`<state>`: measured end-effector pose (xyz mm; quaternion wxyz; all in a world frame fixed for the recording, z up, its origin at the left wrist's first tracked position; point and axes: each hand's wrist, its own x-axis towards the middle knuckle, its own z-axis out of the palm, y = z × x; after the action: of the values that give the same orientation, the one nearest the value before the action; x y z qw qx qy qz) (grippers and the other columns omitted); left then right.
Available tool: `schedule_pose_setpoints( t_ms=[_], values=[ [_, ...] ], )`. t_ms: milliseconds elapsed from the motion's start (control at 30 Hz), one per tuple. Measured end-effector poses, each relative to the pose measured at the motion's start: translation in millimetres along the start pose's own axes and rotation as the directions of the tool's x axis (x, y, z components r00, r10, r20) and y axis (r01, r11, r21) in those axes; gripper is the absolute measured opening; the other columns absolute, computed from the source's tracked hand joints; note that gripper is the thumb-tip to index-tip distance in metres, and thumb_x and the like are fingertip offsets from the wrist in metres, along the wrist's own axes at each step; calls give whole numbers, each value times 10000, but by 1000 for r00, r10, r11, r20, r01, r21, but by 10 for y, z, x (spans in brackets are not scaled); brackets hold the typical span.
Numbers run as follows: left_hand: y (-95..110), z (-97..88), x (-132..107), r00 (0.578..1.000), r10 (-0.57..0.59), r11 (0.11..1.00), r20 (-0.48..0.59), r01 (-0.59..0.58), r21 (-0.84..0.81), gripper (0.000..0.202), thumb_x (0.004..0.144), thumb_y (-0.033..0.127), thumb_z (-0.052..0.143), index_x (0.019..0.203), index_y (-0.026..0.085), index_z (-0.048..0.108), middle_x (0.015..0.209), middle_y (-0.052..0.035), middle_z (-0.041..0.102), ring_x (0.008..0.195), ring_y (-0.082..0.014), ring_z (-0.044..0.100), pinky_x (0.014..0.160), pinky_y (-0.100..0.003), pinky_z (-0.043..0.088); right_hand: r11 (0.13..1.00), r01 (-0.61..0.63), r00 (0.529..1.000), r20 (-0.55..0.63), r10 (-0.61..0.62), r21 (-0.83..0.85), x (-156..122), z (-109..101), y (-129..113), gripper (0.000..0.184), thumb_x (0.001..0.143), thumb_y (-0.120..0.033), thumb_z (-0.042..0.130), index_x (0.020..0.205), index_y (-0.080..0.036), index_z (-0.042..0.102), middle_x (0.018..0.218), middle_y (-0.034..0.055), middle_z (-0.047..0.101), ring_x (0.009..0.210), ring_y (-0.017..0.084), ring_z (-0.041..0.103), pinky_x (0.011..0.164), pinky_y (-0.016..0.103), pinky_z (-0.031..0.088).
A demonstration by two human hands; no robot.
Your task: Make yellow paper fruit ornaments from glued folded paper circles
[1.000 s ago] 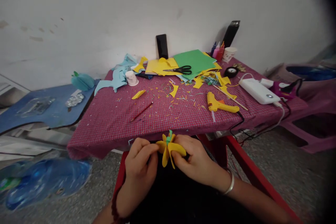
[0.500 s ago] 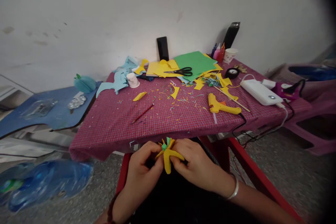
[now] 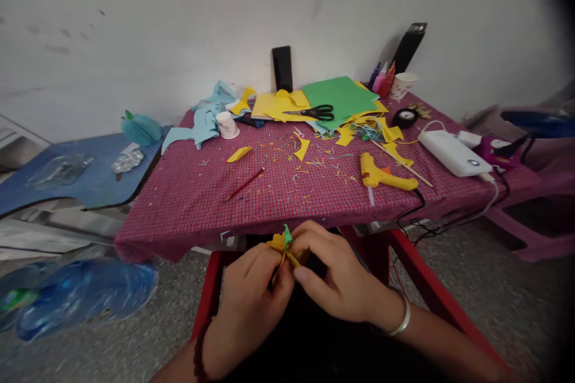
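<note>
Both hands are in front of my body, below the table's near edge. Between them is a yellow paper flower (image 3: 277,243) with a green piece (image 3: 288,236) standing up at its centre. My left hand (image 3: 251,296) is closed, pinching a yellow petal between thumb and fingers. My right hand (image 3: 341,278) is closed round the other side of the flower, its fingers covering much of that side. On the table beyond lie a yellow hot glue gun (image 3: 390,179), a thin red stick (image 3: 245,184) and a small folded yellow paper piece (image 3: 239,154).
Black scissors (image 3: 321,112) rest on a green sheet (image 3: 345,96) and yellow paper. A phone (image 3: 282,70) leans on the wall. Paper cups, black tape (image 3: 405,118) and a white power bank (image 3: 453,152) stand about. Cords hang off the right side. Scraps litter the checked tablecloth (image 3: 179,203).
The flower has turned in my hands, and its spread front petals are now mostly covered by my fingers. My left hand now pinches at its front. The view has shifted slightly.
</note>
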<state>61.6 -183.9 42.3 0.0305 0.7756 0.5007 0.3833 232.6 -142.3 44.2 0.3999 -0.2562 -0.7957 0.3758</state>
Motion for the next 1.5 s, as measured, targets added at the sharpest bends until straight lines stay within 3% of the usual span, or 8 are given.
schedule_pose_setpoints(
  t_ms=[200, 367, 500, 767, 900, 1000, 1267, 1500],
  values=[
    [-9, 79, -69, 994, 110, 993, 17, -111, 27, 174, 815, 25, 567, 765, 184, 515, 675, 1, 548, 640, -131, 531, 619, -259, 443, 992, 1, 995, -97, -13, -126, 36, 80, 35, 161, 827, -60, 487, 730, -187, 491, 813, 35, 549, 724, 140, 520, 622, 273, 430],
    [28, 26, 7, 992, -5, 993, 129, 20, -118, 145, 861, 54, 489, 801, 183, 517, 709, 4, 559, 630, -111, 533, 587, -242, 417, 965, 110, 970, -185, -156, -236, 36, 142, 102, 205, 807, -23, 483, 674, -179, 488, 756, 40, 570, 706, 144, 522, 626, 283, 440],
    [17, -17, 48, 987, -33, 994, 160, 49, -94, 191, 890, 82, 467, 732, 188, 472, 657, 29, 500, 570, -93, 468, 541, -245, 356, 949, 133, 972, -147, -181, -285, -8, 126, 88, 157, 854, -57, 521, 748, -168, 555, 856, 66, 617, 784, 164, 556, 703, 317, 474],
    [-44, -5, 21, 997, 32, 996, 73, -27, -80, 230, 868, 67, 498, 679, 192, 464, 617, 40, 445, 556, -93, 423, 532, -252, 327, 987, 67, 994, -73, -78, -145, -29, 110, 71, 141, 882, -100, 513, 775, -184, 551, 866, 49, 589, 809, 168, 554, 706, 329, 468],
    [-37, -3, -5, 994, -16, 992, 107, 29, -119, 129, 866, 98, 525, 774, 186, 507, 674, 30, 507, 590, -93, 475, 558, -237, 369, 999, 49, 988, -146, -50, -7, 6, 106, 99, 184, 889, -102, 489, 735, -189, 536, 800, 26, 558, 761, 150, 545, 666, 298, 459],
    [-59, 21, -31, 994, -18, 996, 107, 28, -87, 206, 868, 116, 528, 687, 187, 457, 625, 37, 467, 549, -89, 440, 530, -237, 346, 993, -21, 977, -208, 46, 118, 18, 89, 125, 179, 889, -126, 510, 723, -188, 533, 794, 9, 541, 744, 135, 544, 664, 276, 455],
    [-85, 2, 45, 936, -292, 910, 197, 335, -245, 236, 947, 215, 460, 748, 162, 575, 645, 15, 571, 553, -92, 486, 525, -216, 392, 990, -125, 992, -25, 127, 67, -25, 117, 223, 118, 872, -156, 550, 757, -172, 577, 836, 25, 536, 804, 159, 536, 729, 296, 453],
    [-149, 49, 68, 889, -365, 800, 277, 452, -394, 130, 865, 232, 563, 866, 153, 666, 734, -17, 690, 604, -123, 595, 562, -229, 500, 992, -122, 987, -101, 123, 19, -9, 138, 281, 197, 904, -155, 517, 710, -178, 544, 760, 19, 525, 760, 165, 511, 676, 292, 442]
  ],
)
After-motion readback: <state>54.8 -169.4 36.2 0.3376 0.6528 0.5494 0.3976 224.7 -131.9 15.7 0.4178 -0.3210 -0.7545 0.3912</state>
